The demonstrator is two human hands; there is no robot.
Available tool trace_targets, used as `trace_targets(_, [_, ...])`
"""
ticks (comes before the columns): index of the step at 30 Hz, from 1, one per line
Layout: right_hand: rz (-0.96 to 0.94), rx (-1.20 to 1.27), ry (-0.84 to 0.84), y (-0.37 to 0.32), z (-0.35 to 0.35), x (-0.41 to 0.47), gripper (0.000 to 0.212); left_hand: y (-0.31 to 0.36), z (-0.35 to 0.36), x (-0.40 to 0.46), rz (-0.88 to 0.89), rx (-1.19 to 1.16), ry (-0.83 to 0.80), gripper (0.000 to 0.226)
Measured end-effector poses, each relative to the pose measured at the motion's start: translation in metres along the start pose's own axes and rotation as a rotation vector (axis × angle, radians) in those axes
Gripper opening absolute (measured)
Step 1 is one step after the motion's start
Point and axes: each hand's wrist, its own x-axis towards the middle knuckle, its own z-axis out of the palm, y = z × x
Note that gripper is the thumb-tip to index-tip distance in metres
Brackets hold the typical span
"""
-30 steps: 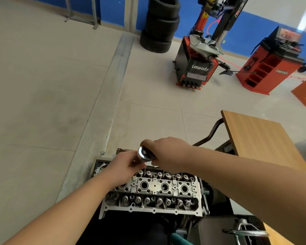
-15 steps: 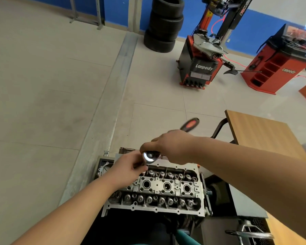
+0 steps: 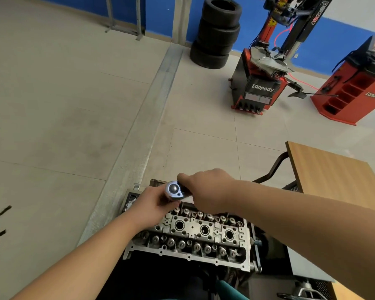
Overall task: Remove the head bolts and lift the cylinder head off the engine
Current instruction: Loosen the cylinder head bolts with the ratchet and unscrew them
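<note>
Head view showed our right hand [image 3: 206, 189] wrapped around the ratchet [image 3: 174, 190] handle, our left hand [image 3: 153, 205] pinching beneath its head, above the cylinder head's [image 3: 195, 237] far-left edge. We feared the socket might slip off, rounding the bolt.

Both forearms extended, left hand [image 3: 154, 204] and right hand [image 3: 208, 189] meeting — fingers curled.
</note>
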Motion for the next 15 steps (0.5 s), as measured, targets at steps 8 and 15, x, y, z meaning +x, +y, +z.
trace_targets(8, [-0.069,-0.277,0.163,0.002,-0.01,0.003,0.024,0.002,0.007,-0.002,0.015,0.025,0.096,0.044])
trace_targets(15, [0.155,0.249,-0.148,-0.011,0.006,-0.023,0.028,0.005,0.009,0.002,0.024,0.05,0.165,0.033])
